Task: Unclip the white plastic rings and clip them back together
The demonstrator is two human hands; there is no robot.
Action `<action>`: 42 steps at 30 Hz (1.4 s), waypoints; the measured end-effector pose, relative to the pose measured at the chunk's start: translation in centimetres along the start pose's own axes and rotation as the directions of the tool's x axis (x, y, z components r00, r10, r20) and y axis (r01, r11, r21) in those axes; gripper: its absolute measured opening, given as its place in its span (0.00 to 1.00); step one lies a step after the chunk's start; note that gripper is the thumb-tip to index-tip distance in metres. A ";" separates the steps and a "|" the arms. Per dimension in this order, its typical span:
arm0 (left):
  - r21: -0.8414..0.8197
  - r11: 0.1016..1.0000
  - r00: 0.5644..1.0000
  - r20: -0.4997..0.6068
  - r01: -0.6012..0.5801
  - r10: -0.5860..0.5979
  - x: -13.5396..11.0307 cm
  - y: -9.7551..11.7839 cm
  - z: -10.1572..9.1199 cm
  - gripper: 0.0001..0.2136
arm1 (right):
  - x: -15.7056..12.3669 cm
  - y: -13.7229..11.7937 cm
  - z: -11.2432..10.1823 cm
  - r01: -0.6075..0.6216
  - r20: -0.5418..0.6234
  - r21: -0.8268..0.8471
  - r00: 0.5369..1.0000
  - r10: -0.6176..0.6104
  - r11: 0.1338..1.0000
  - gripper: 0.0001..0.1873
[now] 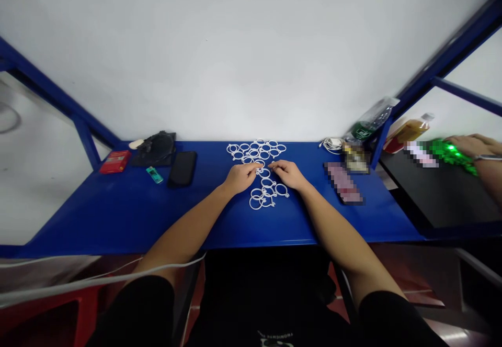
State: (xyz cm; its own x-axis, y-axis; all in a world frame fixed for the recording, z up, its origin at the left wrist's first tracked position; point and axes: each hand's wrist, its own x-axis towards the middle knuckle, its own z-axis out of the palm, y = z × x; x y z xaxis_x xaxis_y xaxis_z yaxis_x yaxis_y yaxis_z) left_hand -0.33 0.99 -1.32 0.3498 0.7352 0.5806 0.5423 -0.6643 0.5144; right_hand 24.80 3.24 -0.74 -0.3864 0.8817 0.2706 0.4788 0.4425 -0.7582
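Note:
White curtain rings (281, 189) with small eyelets lie on the blue table (235, 221), the larger group near the wall and the rest closer to me. My left hand (240, 178) is closed, its thumb and index fingertip pinched at a white curtain ring (259, 164) in the middle. Just right of it, my right hand (289, 174) is also closed, with curled fingers and the index fingertip pointing at the same spot. A tiny white bit shows by its fingertips, too small to make out. A short gap separates the two hands.
On the left lie a black phone (182, 168), a teal lighter (154, 175), a red box (115, 161) and a black bag (157, 148). A charger with cable (332, 145), a bottle (372, 121) and a blurred-out phone (343, 182) are right. Another person's hand (470, 145) holds green tinsel.

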 end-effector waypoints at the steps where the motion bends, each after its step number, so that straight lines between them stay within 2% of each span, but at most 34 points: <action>1: -0.010 1.000 1.000 0.016 0.000 0.000 0.0 0.1 0.0 0.17 | 0.0 0.0 0.0 -0.002 0.003 0.005 1.000 0.002 1.000 0.16; 5: -0.082 0.996 0.998 0.066 0.024 -0.019 0.1 0.3 0.0 0.13 | 0.1 -0.3 -0.1 -0.025 0.004 0.034 1.000 0.024 0.999 0.16; 8: -0.104 0.991 0.995 -0.032 0.087 -0.091 0.5 -0.3 -0.2 0.10 | 0.3 -0.5 -0.2 -0.063 0.020 0.106 0.998 0.061 0.992 0.15; 12: -0.016 0.976 0.964 -0.153 0.218 -0.217 1.0 -1.8 -0.9 0.08 | 0.4 -0.6 -0.4 -0.131 0.041 0.248 0.991 0.125 0.960 0.14; 15: 0.060 0.936 0.926 -0.184 0.346 -0.330 1.2 -2.6 -1.2 0.07 | 0.4 -0.5 -0.6 -0.159 0.048 0.303 0.987 0.152 0.940 0.14; 18: 0.146 0.900 0.906 -0.179 0.411 -0.385 1.1 -3.1 -1.1 0.06 | 0.5 -0.5 -0.6 -0.110 0.016 0.306 0.994 0.110 0.946 0.12; 23: 0.215 0.867 0.893 -0.117 0.449 -0.434 0.8 -4.0 -0.4 0.03 | 0.4 -0.7 -0.6 -0.007 -0.039 0.216 0.999 0.016 0.976 0.12; 26: 0.198 0.887 0.907 -0.145 0.417 -0.394 0.7 -4.4 -0.3 0.02 | 0.2 -0.8 -0.5 0.003 -0.074 0.120 0.997 0.006 0.993 0.11; 29: 0.142 0.916 0.917 -0.205 0.375 -0.343 0.8 -4.5 -0.3 0.02 | -0.1 -1.0 -0.3 0.031 -0.106 0.031 0.994 -0.027 0.999 0.14; 33: 0.036 0.905 0.887 -0.219 0.425 -0.407 0.9 -4.3 -0.3 0.04 | -0.4 -1.4 -0.3 0.034 -0.078 -0.062 0.996 -0.039 0.997 0.24; 37: -0.041 0.893 0.873 -0.198 0.448 -0.447 1.0 -4.2 -0.3 0.07 | -0.4 -1.2 -0.8 0.065 -0.052 -0.192 0.996 -0.076 0.979 0.21; 42: -0.097 0.883 0.857 -0.216 0.459 -0.468 1.2 -4.0 -0.3 0.08 | -0.1 0.1 -1.8 0.036 -0.086 -0.234 0.995 -0.058 0.972 0.22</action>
State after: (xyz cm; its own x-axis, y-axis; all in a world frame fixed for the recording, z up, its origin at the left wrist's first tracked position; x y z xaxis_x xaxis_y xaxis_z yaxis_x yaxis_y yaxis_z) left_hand -2.34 4.47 -2.50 -0.1193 0.9119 0.3928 0.5654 -0.2628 0.7818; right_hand 26.29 3.43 0.20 -0.3439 0.8654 0.3643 0.6358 0.5002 -0.5879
